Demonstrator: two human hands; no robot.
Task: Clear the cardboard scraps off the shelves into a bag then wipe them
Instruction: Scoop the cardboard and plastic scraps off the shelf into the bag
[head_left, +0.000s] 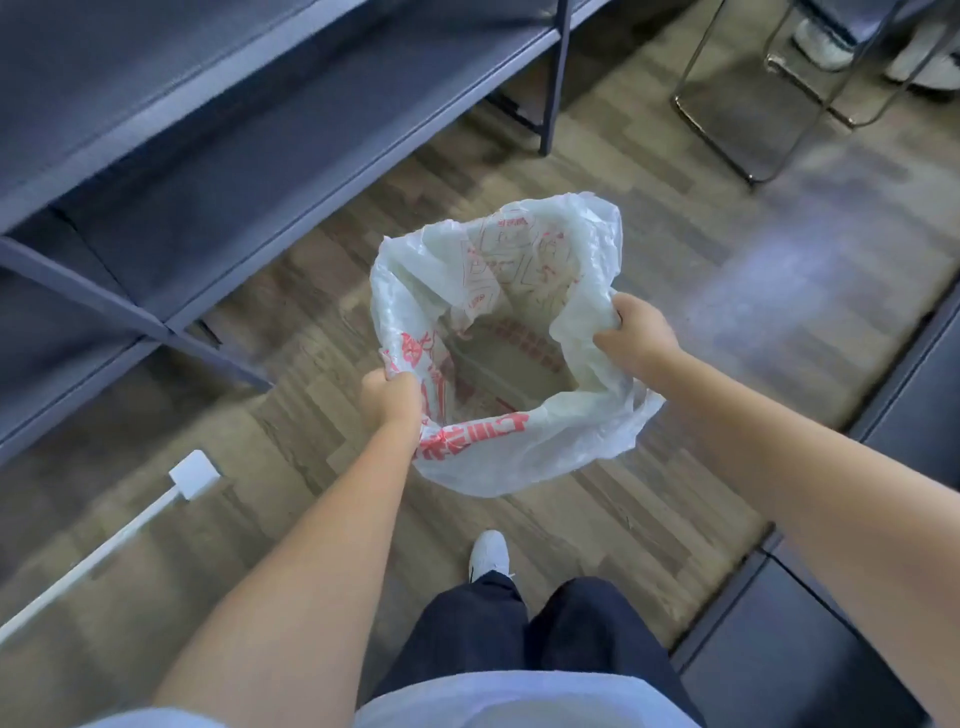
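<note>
A thin white plastic bag (519, 452) with red print hangs over the wood floor, its mouth pulled wide. My left hand (390, 400) grips the near-left rim. My right hand (638, 332) grips the right rim. Through the mouth I see only the bag's printed walls and the floor behind them. Grey metal shelves (249, 130) run along the upper left; the boards in view look bare, and no cardboard scraps show on them.
A white flat mop head with a long white handle (130, 530) lies on the floor at lower left. Dark cabinets (857, 623) line the right side. A metal chair frame (753, 130) and someone's shoes stand at upper right. My white shoe (488, 553) is below the bag.
</note>
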